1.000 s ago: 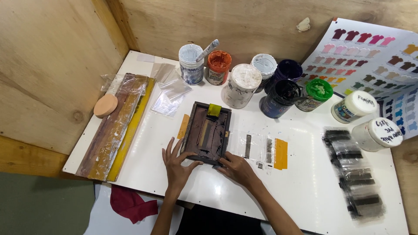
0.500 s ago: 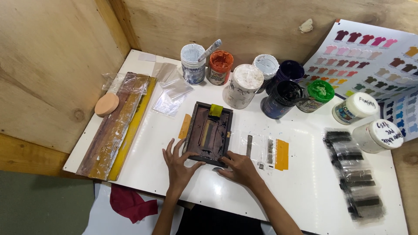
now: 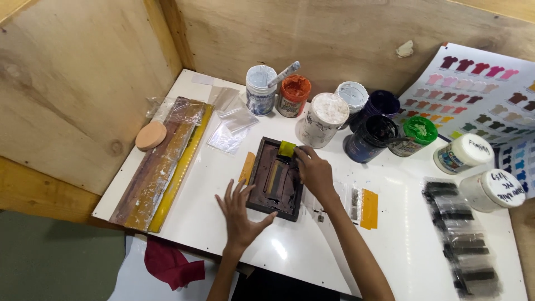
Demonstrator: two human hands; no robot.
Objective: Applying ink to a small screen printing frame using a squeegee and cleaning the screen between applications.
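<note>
A small dark wooden screen-printing frame [image 3: 262, 202] lies on the white table [image 3: 312, 256] in the head view. My left hand [image 3: 241, 212] rests flat with fingers spread on the frame's near left corner. My right hand [image 3: 315, 171] reaches over the frame's far right corner and holds a small yellow-green squeegee piece [image 3: 286, 148] at the frame's top edge. An orange strip [image 3: 247, 167] pokes out under the frame's left side.
Several paint jars [image 3: 323, 118] stand in a row behind the frame, two white-lidded jars [image 3: 462, 153] at right. Printed black swatches [image 3: 460, 234] and an orange swatch [image 3: 369, 209] lie at right. A long squeegee [image 3: 159, 164], a round pad [image 3: 150, 135], plastic bags [image 3: 231, 125] at left. Colour chart [image 3: 479, 83] on the wall.
My right hand has moved from the frame's near right edge up to its far end and taken hold of the yellow-green piece. My left hand has stayed at the near left corner.
</note>
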